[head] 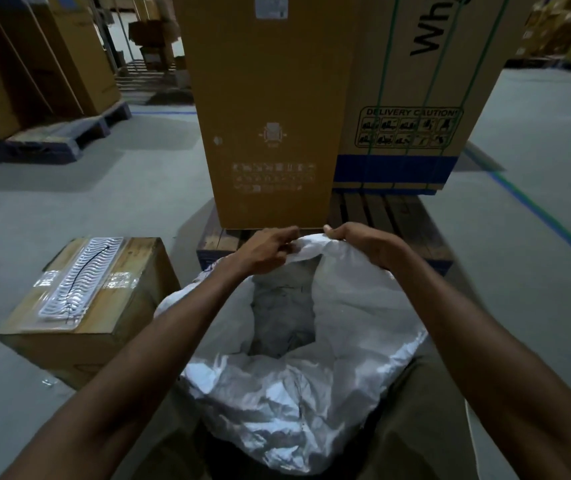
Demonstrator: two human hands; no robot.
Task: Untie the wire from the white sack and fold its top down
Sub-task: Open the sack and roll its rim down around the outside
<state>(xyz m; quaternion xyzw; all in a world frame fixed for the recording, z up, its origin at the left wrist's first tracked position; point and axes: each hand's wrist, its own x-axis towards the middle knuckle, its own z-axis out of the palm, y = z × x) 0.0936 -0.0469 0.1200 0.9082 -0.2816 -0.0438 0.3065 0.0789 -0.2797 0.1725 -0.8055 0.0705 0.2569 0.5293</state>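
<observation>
The white sack [353, 327] stands on the floor between my forearms with its mouth wide apart, and grey contents [282, 317] show inside. My left hand [265, 251] pinches the far rim of the sack from the left. My right hand [363, 244] grips the same far rim from the right, holding it up. The near side of the sack is crumpled low towards me. No wire shows on the sack.
A small cardboard box [86, 306] with a white plastic pouch taped on top sits to the left. Straight ahead, tall cardboard cartons [270, 109] stand on a wooden pallet [391, 216]. More palletised boxes [34, 74] lie far left. The floor is grey concrete.
</observation>
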